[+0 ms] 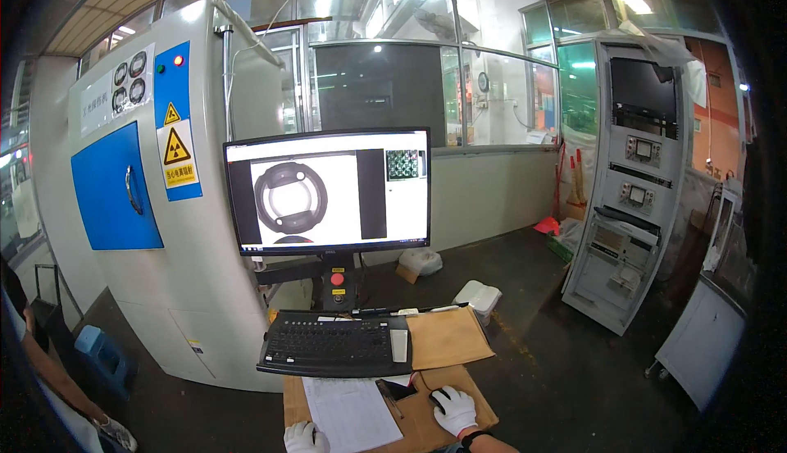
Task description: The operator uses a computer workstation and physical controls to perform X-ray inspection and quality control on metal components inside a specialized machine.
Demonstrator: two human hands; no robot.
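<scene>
My right hand point(455, 409), in a white glove, rests over a black computer mouse point(438, 393) on a brown pad at the front right of the small desk. My left hand point(304, 437), also gloved, lies curled at the desk's front edge beside a printed paper sheet point(351, 412); it holds nothing I can see. A black keyboard point(332, 344) sits just behind the sheet. Above it, a monitor point(328, 191) displays a grey scan image of a ring-shaped part.
A large grey cabinet with a blue door point(113, 186) and yellow warning signs stands at left. A grey equipment rack point(635, 182) stands at right. White bags point(478, 295) lie on the dark floor. Another person's arm point(49, 371) shows at the left edge.
</scene>
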